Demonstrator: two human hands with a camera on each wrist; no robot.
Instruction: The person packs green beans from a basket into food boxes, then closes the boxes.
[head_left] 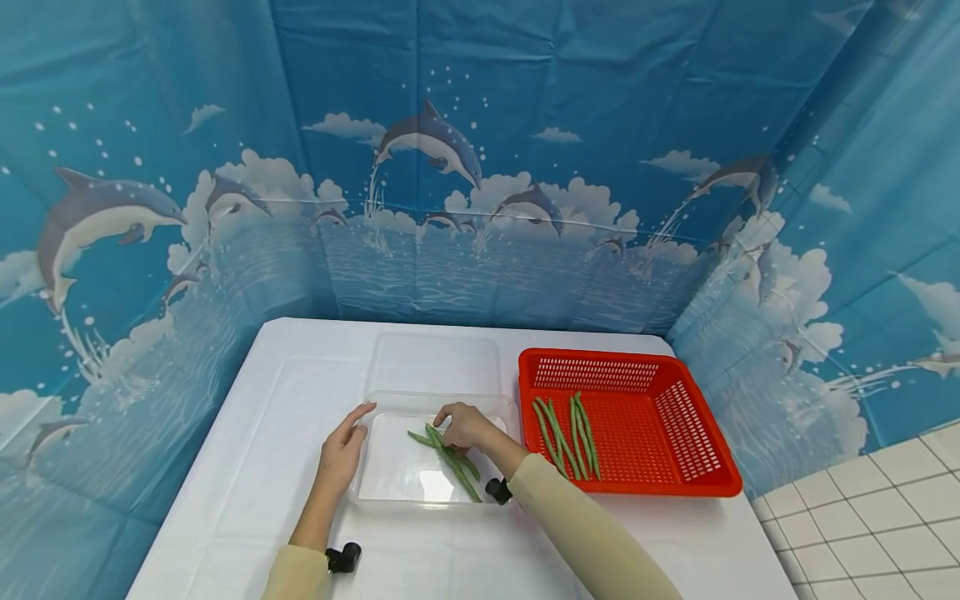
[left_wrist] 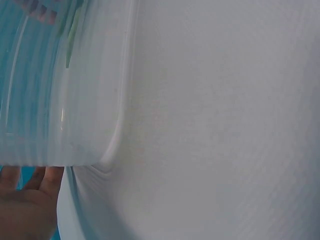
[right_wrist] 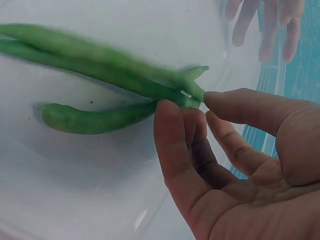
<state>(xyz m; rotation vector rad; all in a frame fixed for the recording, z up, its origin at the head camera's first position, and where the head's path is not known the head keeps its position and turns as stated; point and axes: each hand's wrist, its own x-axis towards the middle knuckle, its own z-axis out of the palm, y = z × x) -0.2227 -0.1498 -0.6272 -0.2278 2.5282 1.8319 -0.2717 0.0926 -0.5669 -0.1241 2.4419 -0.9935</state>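
Several green beans (head_left: 459,473) lie across one another inside a clear plastic container (head_left: 390,504). My right hand (head_left: 467,427) reaches down into it. In the right wrist view, the right thumb and fingers pinch the end of a green bean (right_wrist: 95,52), whose upper edge is blurred. A shorter curved bean (right_wrist: 90,120) lies below it on the container's bottom. At the container's left wall is my left hand (head_left: 341,454), fingers extended, with fingertips right at the rim. The left wrist view shows those fingers only partly, beyond the clear wall.
To the right stands a red plastic basket (head_left: 637,442) with several green beans (head_left: 581,437) along its left side. A clear flat lid (head_left: 435,358) lies behind the container on the white-covered table (head_left: 247,467). Dolphin-printed curtains (head_left: 487,275) hang around the back.
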